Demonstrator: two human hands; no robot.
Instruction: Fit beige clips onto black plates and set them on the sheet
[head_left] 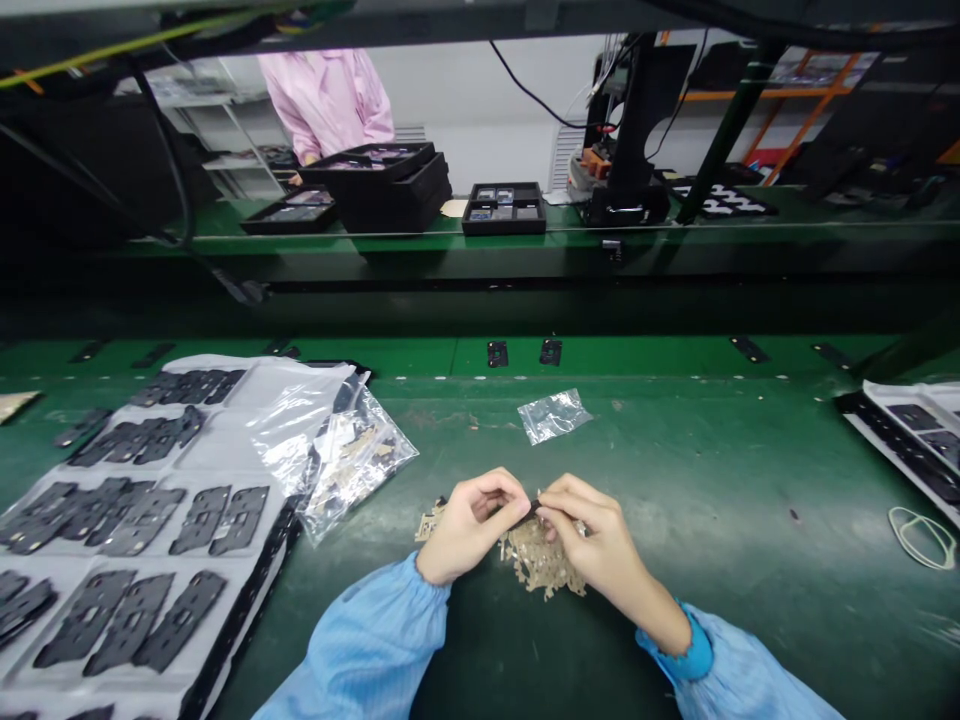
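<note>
Between my two hands is a small black part [532,512], mostly covered by fingers. My left hand [474,522] pinches its left end with thumb and fingertips. From the other side, my right hand [596,525] grips it, also in a pinch. Just under the hands lies a loose heap of small beige flat pieces [541,562] on the green bench. A few more beige pieces [429,522] show beside my left hand. Left of the hands, a clear zip bag [358,460] with similar beige pieces rests partly against a light grey tray [225,440].
Black flat plates [184,620] fill several tray compartments. An open clear bag [553,415] lies ahead, with two black plates [550,352] behind it. At right are another tray [907,450] and a rubber band [922,538]. A person in pink [330,100] stands behind stacked black trays [390,190].
</note>
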